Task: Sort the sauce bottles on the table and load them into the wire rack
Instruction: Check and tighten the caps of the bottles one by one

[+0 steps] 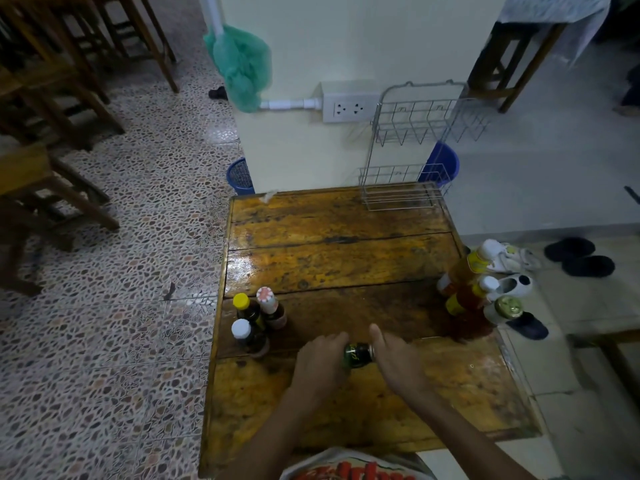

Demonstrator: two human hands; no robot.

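Both forearms are bare, with no sleeves, no watch and no rings on the left hand point(323, 358) or the right hand point(398, 358); at 6 o'clock shows a white shirt point(353, 467) with big red printed letters

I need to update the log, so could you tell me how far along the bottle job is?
Sorting looks underway: dark bottles stand left, amber bottles right. Left hand and right hand flank a green bottle. The wire rack holds nothing; loading remains.
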